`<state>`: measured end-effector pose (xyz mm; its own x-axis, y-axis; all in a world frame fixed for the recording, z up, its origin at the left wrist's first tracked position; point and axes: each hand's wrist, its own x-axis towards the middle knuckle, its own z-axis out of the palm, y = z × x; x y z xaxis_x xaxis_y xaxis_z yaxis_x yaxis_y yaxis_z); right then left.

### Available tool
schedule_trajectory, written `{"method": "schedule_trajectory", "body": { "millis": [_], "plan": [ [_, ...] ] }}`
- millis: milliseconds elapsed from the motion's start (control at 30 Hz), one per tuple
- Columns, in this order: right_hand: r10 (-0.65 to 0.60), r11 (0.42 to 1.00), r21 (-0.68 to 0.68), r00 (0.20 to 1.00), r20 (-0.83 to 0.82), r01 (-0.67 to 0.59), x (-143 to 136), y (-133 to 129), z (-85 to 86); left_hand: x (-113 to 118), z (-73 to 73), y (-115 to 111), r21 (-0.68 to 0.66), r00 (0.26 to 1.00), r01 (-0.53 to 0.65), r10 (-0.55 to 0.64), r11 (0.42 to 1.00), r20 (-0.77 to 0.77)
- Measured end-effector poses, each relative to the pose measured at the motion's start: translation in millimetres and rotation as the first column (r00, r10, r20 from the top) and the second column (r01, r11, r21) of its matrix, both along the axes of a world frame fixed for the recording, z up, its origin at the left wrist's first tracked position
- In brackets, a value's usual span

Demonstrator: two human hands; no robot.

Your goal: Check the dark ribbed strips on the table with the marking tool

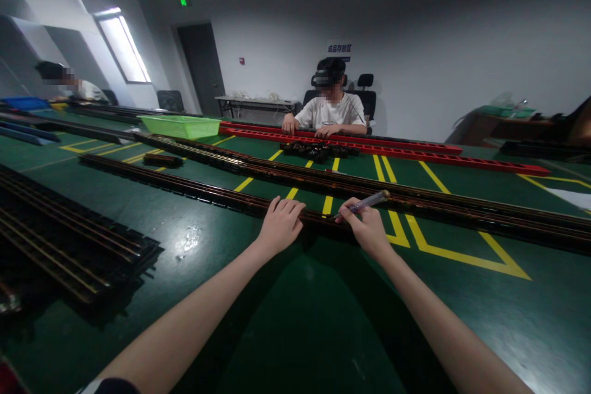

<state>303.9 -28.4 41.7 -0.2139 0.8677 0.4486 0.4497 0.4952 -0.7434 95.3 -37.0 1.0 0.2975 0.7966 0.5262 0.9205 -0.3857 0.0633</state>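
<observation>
A long dark rail (221, 194) with copper-coloured strips along it lies across the green table in front of me. My left hand (281, 226) is over this rail, its fingers bent across the top and the thumb side against the near edge. To the right, my right hand (367, 228) grips a screwdriver (372, 199) with a translucent handle, slanted so that its thin shaft points down and left at the rail. The tip touches or nearly touches the rail; I cannot tell which. Part of the rail is hidden under both hands.
Longer dark rails (429, 200) run just beyond. More rails (69, 228) lie at the left, near a short dark piece (162, 160). A green basket (180, 126), red rails (383, 149) and a dark pile (318, 151) sit farther back. A co-worker (335, 108) sits opposite, another (78, 87) far left.
</observation>
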Motion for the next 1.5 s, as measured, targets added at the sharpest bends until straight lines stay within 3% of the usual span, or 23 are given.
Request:
{"method": "schedule_trajectory", "body": {
  "millis": [400,633,1500],
  "plan": [
    [-0.008,1.0,0.011,1.0,-0.014,0.009,3.0,1.6,-4.1,-0.9,2.6,-1.1,-0.054,1.0,0.007,-0.006,0.999,0.01],
    [0.0,0.998,0.062,1.0,0.016,-0.001,2.8,1.9,-4.7,-1.7,0.8,0.1,-0.049,1.0,0.011,-0.01,0.999,0.026],
    [-0.019,0.999,0.047,1.0,0.003,0.019,3.2,2.9,-5.3,-1.5,-0.8,0.4,-0.028,0.999,-0.046,0.046,0.999,0.015]
  ]
}}
